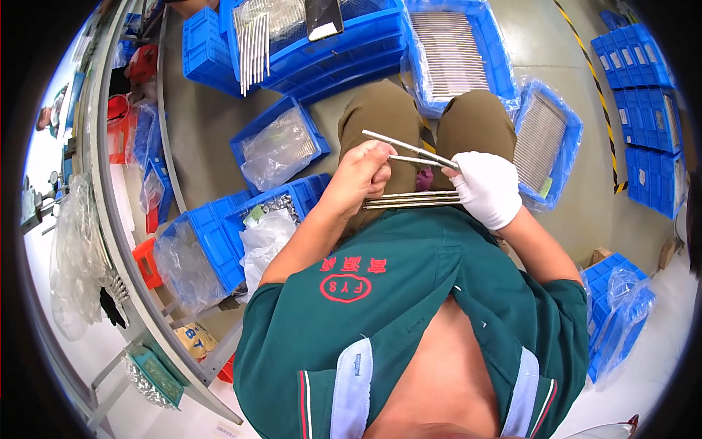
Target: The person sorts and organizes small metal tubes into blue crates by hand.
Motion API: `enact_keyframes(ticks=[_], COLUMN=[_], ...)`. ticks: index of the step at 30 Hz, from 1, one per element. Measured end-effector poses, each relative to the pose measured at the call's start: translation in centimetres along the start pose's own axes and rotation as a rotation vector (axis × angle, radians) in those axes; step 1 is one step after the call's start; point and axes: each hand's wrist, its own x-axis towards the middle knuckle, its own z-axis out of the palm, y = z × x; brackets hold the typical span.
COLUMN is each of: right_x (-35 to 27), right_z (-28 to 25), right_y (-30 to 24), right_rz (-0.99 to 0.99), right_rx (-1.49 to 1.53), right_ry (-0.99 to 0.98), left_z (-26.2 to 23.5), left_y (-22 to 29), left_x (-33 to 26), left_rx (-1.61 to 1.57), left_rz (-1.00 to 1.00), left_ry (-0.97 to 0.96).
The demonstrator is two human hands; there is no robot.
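Grey concrete floor (578, 219) spreads under my knees, crowded with blue plastic crates (307, 44). I sit among them with my left hand (363, 174) bare and my right hand (486, 186) in a white cloth glove. Both are closed on thin metal rods (413, 199): a few lie side by side across my lap, pinched between the two hands, and one more slants above them, its tip at my gloved fingers (455, 170). They look smooth, straight and bright, like slim steel tubes. Crates lined with clear plastic at my right hold dense rows of similar rods (537, 132), so I judge plenty is left. A bench (110, 219) runs along my left.
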Motion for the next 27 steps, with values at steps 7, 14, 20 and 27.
enact_keyframes(ticks=[7,14,20,27], right_x=[-0.2,-0.5,-0.1,0.5], right_z=[-0.2,0.1,-1.6,-3.3], right_y=[1.1,1.2,-0.3,-1.2], right_rz=[0.276,0.479,0.338,0.025], right_rx=[0.535,0.944,0.489,0.034], right_ry=[-0.283,-0.347,-0.118,0.099], left_z=[0.3,-1.5,-0.5,0.3], left_y=[1.3,2.4,1.0,0.4], left_x=[-0.5,0.2,0.7,0.7], left_rx=[0.411,0.386,0.037,-0.072], left_rz=[0.289,0.393,0.296,0.277], left_ry=[-0.069,-0.215,-0.204,-0.134])
